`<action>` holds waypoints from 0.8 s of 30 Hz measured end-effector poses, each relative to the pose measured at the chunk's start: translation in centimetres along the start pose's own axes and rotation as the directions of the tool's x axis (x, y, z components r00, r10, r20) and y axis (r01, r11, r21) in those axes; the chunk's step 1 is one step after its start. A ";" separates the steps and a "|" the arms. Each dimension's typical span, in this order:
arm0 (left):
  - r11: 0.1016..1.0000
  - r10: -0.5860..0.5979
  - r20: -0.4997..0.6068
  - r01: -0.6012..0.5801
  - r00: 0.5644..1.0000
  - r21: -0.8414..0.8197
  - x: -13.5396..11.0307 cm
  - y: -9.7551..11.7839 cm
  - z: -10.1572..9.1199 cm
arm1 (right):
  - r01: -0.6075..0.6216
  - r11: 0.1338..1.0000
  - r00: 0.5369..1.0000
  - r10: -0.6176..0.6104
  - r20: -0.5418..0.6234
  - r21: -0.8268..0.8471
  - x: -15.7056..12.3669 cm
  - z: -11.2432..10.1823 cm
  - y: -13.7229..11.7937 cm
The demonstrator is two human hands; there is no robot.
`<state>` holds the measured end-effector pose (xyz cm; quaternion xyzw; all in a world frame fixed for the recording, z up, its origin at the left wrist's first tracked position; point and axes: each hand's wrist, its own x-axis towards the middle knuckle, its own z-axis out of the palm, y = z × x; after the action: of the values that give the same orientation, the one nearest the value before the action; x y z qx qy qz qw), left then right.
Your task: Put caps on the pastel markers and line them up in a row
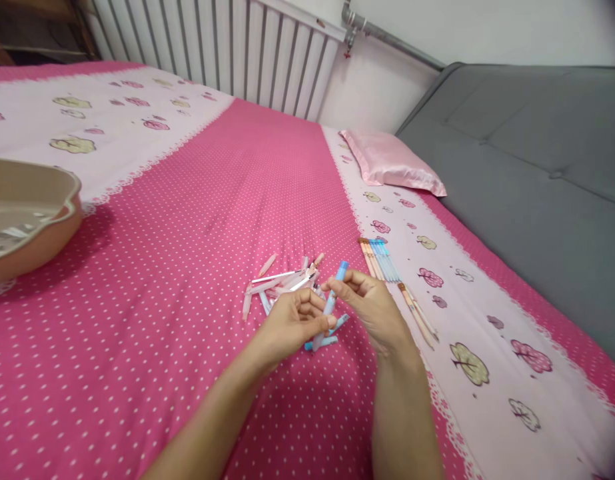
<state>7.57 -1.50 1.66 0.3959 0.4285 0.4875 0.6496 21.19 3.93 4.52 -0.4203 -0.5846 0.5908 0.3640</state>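
Between my hands, a pen point(330, 304) with a light blue cap is held tilted, its capped end up. My left hand point(290, 325) is closed on the lower part of its pale barrel. My right hand point(374, 310) pinches it closer to the cap, thumb and fingers together. Just beyond and partly hidden by my left hand lies a loose pile of pens and pen parts point(272, 285), mostly pale pink and white. A few blue-ended pieces point(328, 342) rest below the held pen. To the right, several capped pens point(380, 260) in brown and blue lie side by side.
Two or more pale pens point(418, 315) lie closer to me than the row. An orange-pink basin point(47, 243) with whitish pieces inside stands at the left on the pink bedspread point(227, 187). A pink pillow point(390, 160) leans near the grey headboard point(527, 147); a white radiator point(227, 53) is behind.
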 end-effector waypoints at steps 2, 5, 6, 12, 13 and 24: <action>1.000 -0.010 -0.013 0.009 1.000 -0.027 0.0 0.1 0.0 | -0.035 0.999 0.998 0.034 0.060 0.020 -0.2 0.0 -0.1; 0.997 -0.003 -0.098 -0.005 0.995 -0.078 0.1 0.2 0.1 | -0.064 0.997 0.994 0.060 0.091 0.043 -0.4 0.1 0.0; 0.995 0.014 -0.148 -0.028 0.989 -0.091 0.2 0.1 0.1 | -0.056 0.998 0.996 0.053 0.074 0.040 -0.4 0.1 0.2; 0.980 0.098 -0.426 -0.161 0.900 -0.115 0.8 -0.5 0.0 | 0.022 1.000 0.998 -0.024 -0.064 -0.022 -1.2 0.8 2.0; 0.977 0.114 -0.453 -0.182 0.884 -0.109 0.9 -0.6 0.0 | 0.024 0.999 0.997 -0.025 -0.068 -0.025 -1.5 1.0 2.5; 0.955 0.283 -0.462 -0.294 0.840 0.051 1.5 -1.6 1.4 | 0.101 0.995 0.956 -0.095 -0.278 0.006 -4.1 2.5 4.9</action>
<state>9.61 -0.51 0.39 0.3206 0.5015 0.6646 0.4516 20.72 -1.12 -0.16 -0.4657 -0.5420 0.5132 0.4754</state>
